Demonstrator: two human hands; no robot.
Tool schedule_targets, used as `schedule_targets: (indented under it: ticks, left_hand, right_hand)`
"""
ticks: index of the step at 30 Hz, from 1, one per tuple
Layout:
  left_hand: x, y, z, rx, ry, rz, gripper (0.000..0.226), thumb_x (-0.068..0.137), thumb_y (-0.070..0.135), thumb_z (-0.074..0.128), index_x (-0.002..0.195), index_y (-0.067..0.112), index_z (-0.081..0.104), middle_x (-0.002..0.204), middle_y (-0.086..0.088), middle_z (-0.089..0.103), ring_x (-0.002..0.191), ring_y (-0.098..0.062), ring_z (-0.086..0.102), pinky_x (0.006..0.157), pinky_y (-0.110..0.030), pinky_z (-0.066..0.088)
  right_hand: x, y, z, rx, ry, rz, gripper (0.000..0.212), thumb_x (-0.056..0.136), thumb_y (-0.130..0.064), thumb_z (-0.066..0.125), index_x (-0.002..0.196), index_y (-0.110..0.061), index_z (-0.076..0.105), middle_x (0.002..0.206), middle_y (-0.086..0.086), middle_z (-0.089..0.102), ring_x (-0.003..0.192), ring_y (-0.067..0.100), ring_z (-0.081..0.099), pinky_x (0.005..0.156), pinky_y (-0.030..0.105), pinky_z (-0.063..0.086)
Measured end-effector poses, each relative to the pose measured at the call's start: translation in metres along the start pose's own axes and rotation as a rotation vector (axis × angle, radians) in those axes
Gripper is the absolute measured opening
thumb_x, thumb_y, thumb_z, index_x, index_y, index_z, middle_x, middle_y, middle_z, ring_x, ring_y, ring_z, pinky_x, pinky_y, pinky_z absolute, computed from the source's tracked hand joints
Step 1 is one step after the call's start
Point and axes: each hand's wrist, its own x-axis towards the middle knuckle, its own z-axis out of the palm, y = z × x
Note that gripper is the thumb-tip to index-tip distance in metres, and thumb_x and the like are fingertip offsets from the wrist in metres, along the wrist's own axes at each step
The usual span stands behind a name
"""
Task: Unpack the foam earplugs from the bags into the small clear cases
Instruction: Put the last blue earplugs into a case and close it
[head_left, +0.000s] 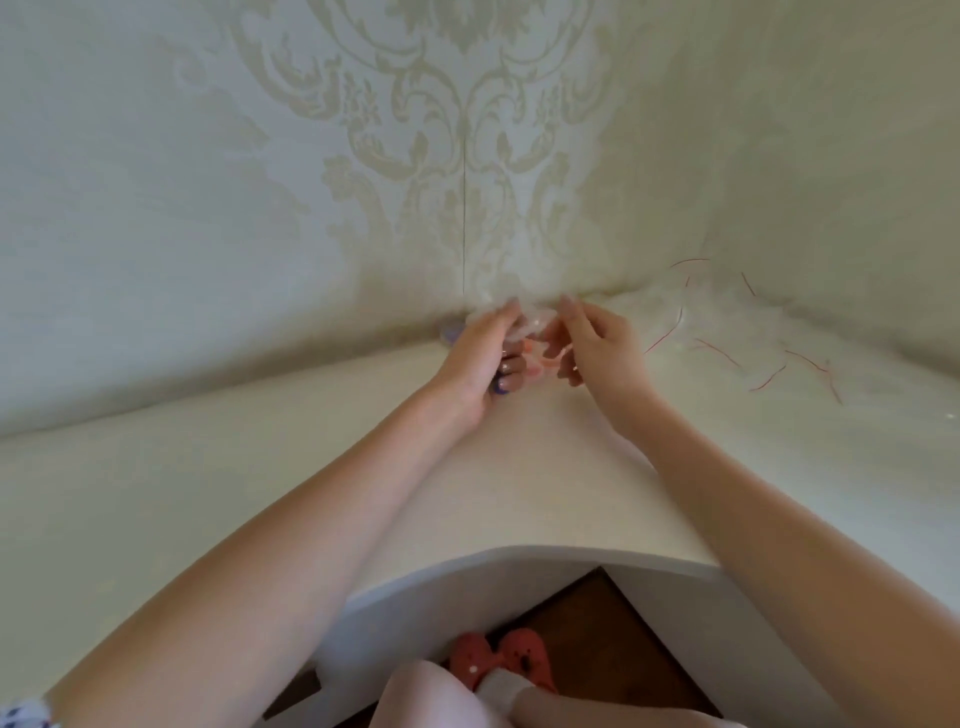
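Observation:
My left hand (480, 353) and my right hand (597, 343) meet over the far middle of the white table (519, 467), close to the wall. Between them they hold a small clear bag (530, 325) with orange foam earplugs (535, 358) showing inside it. The left hand's fingers curl round the bag from the left, and the right hand pinches it from the right. A purple object (451, 331) lies behind the left hand, mostly hidden. The picture is blurred, so I cannot make out a clear case.
A heap of clear bags with thin red strips (737, 338) lies at the back right of the table. Patterned wallpaper (467, 156) stands right behind the hands. The table's front edge (519, 558) curves round my knees; red slippers (498, 660) are on the floor below.

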Motion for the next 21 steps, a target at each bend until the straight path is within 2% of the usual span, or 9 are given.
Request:
schedule_targets:
  ticks: [2, 5, 6, 8, 12, 15, 17, 19, 21]
  left_hand:
    - [0.004, 0.002, -0.006, -0.297, -0.085, -0.081, 0.03, 0.098, 0.038, 0.045, 0.083, 0.013, 0.047, 0.059, 0.002, 0.041, 0.051, -0.01, 0.038, 0.05, -0.021, 0.036]
    - [0.002, 0.007, -0.014, -0.438, -0.076, -0.097, 0.036, 0.1, 0.04, 0.038, 0.077, 0.013, 0.046, 0.055, -0.003, 0.056, 0.054, -0.016, 0.058, 0.052, -0.024, 0.051]
    - [0.001, 0.009, -0.015, -0.449, -0.067, -0.096, 0.036, 0.101, 0.04, 0.037, 0.078, 0.014, 0.045, 0.053, -0.003, 0.059, 0.051, -0.015, 0.061, 0.051, -0.023, 0.053]
    - [-0.001, 0.009, -0.016, -0.451, -0.045, -0.099, 0.035, 0.1, 0.041, 0.038, 0.08, 0.014, 0.046, 0.056, -0.005, 0.063, 0.051, -0.016, 0.064, 0.054, -0.025, 0.054]
    - [-0.004, 0.008, -0.016, -0.368, -0.009, -0.114, 0.037, 0.101, 0.04, 0.039, 0.078, 0.013, 0.05, 0.059, -0.004, 0.062, 0.052, -0.015, 0.061, 0.06, -0.025, 0.047]
    - [-0.005, 0.006, -0.014, -0.314, -0.026, -0.128, 0.039, 0.099, 0.041, 0.042, 0.078, 0.011, 0.056, 0.069, -0.006, 0.061, 0.058, -0.016, 0.061, 0.06, -0.026, 0.049]
    - [-0.004, 0.005, -0.011, -0.277, -0.029, -0.126, 0.035, 0.097, 0.043, 0.046, 0.091, 0.011, 0.057, 0.081, -0.01, 0.065, 0.07, -0.02, 0.066, 0.071, -0.031, 0.053]
    - [-0.002, 0.004, -0.008, -0.231, 0.001, -0.109, 0.031, 0.095, 0.044, 0.049, 0.095, 0.014, 0.057, 0.079, -0.008, 0.065, 0.073, -0.019, 0.063, 0.081, -0.03, 0.048]
    - [0.0, 0.005, -0.006, -0.208, 0.053, -0.075, 0.029, 0.097, 0.041, 0.049, 0.083, 0.016, 0.055, 0.062, 0.0, 0.058, 0.056, -0.012, 0.054, 0.06, -0.022, 0.046]
  right_hand:
    - [-0.003, -0.001, 0.006, -0.015, -0.007, -0.108, 0.029, 0.094, -0.019, 0.056, 0.076, 0.004, 0.062, 0.051, -0.011, 0.056, 0.043, 0.0, 0.047, 0.045, 0.012, 0.036]
    - [-0.009, -0.001, 0.017, -0.13, -0.139, -0.247, 0.005, 0.08, -0.011, 0.073, 0.08, -0.011, 0.068, 0.06, -0.015, 0.056, 0.054, 0.001, 0.047, 0.053, 0.01, 0.035]
    - [-0.009, 0.002, 0.018, -0.183, -0.19, -0.271, 0.01, 0.078, -0.008, 0.074, 0.084, -0.015, 0.07, 0.064, -0.016, 0.056, 0.057, 0.0, 0.047, 0.055, 0.01, 0.036]
    - [-0.009, 0.008, 0.017, -0.273, -0.25, -0.308, 0.02, 0.077, -0.008, 0.074, 0.093, -0.02, 0.071, 0.071, -0.017, 0.055, 0.062, 0.001, 0.048, 0.057, 0.01, 0.037]
    - [-0.011, 0.013, 0.014, -0.382, -0.231, -0.35, 0.021, 0.078, -0.016, 0.074, 0.097, -0.024, 0.07, 0.076, -0.016, 0.053, 0.062, 0.002, 0.047, 0.059, 0.014, 0.038]
    - [-0.014, 0.014, 0.015, -0.479, -0.176, -0.38, 0.016, 0.078, -0.02, 0.072, 0.094, -0.022, 0.07, 0.074, -0.018, 0.05, 0.06, 0.002, 0.046, 0.063, 0.027, 0.043]
    - [-0.014, 0.015, 0.016, -0.47, -0.136, -0.378, 0.013, 0.077, -0.018, 0.071, 0.089, -0.021, 0.069, 0.072, -0.017, 0.049, 0.06, 0.003, 0.045, 0.062, 0.032, 0.043]
    - [-0.014, 0.013, 0.017, -0.415, -0.095, -0.346, 0.014, 0.075, -0.013, 0.072, 0.082, -0.024, 0.066, 0.074, -0.013, 0.053, 0.059, 0.005, 0.045, 0.06, 0.03, 0.041]
    - [-0.013, 0.009, 0.016, -0.33, -0.025, -0.29, 0.018, 0.074, -0.008, 0.07, 0.077, -0.022, 0.06, 0.074, -0.007, 0.055, 0.058, 0.004, 0.047, 0.056, 0.02, 0.038]
